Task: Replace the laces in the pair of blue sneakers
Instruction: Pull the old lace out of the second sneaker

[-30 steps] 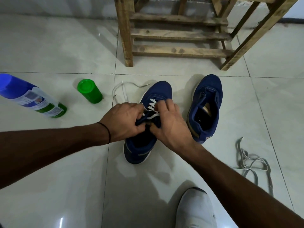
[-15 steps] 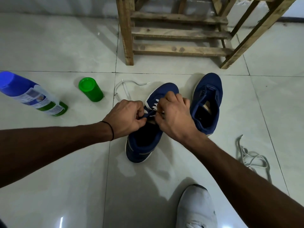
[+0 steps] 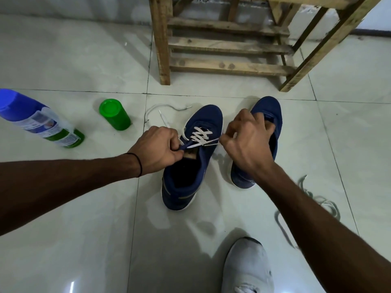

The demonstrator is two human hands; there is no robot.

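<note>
1. White lace (image 3: 201,135) crosses several rows on the sneaker (image 3: 179,197). The top eyelets, nearest both grips, look unthreaded.
2. The right hand (image 3: 247,144) pinches the lace between thumb and forefinger. The strand runs taut from the eyelets to that pinch.
3. The left hand (image 3: 158,151) has its fingers curled and pinches the sneaker's blue upper edge, just across the opening from the right pinch.
4. The loose end (image 3: 163,105) trails on the floor beyond the left hand.
5. The second sneaker (image 3: 268,108) lies just behind the right hand, with no lace visible in it.
6. The old laces (image 3: 317,199) lie outside the right forearm, so removal looks done.
7. Judged under halfway: the top rows, the tying and the whole second sneaker remain.
</note>
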